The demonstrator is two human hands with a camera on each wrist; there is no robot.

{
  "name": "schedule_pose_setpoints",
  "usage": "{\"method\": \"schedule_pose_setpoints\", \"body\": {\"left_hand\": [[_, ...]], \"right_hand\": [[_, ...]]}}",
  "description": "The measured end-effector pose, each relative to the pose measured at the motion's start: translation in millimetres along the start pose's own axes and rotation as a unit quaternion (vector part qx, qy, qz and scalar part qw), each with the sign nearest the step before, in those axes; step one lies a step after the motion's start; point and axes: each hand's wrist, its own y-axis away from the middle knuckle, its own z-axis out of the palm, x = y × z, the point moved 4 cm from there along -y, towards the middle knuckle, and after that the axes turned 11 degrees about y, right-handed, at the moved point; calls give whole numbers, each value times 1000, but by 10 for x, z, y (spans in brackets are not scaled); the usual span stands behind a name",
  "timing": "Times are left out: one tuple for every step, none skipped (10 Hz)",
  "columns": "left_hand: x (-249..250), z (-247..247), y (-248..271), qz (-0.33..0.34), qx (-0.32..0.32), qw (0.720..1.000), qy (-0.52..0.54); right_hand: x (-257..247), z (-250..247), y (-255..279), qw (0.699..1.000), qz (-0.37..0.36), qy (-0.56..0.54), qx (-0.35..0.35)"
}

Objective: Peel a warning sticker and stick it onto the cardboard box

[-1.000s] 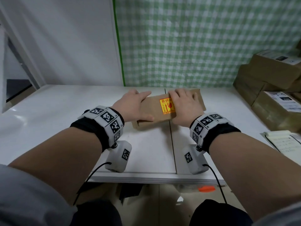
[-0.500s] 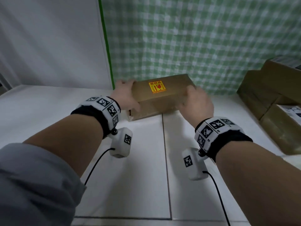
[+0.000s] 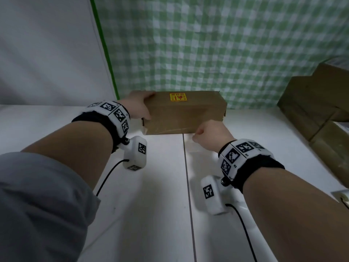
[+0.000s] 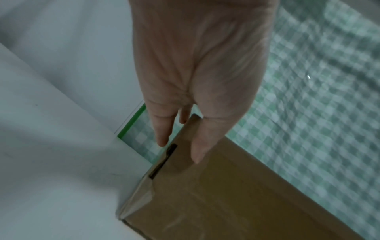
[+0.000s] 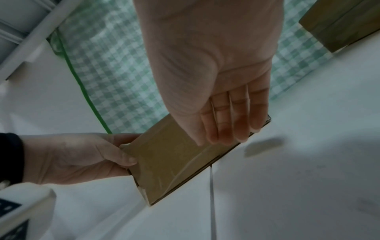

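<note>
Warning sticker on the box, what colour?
Yellow with red markings; the warning sticker shows best in the head view, on the cardboard box.

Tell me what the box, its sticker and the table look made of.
Box: brown cardboard, matte, with glossy clear tape along an edge, judging by the sheen. Sticker: yellow with red print, probably paper or vinyl; too small to tell. Table: smooth white panels, likely laminate, with a faint sheen and a seam.

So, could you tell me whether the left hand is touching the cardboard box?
Touching. The right wrist view shows the left hand gripping the end of the cardboard box, thumb pressed on its near face.
</note>
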Motion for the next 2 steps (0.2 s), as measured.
{"method": "schedule_pose_setpoints", "body": {"left_hand": [[27,-5,82,9,32,999,-10],[89,-69,175,8,56,998,2]], "right_hand": [[-53,-14,51,999,-6,17,-29],[-102,-104,109,1000,-13,14,-21]]}}
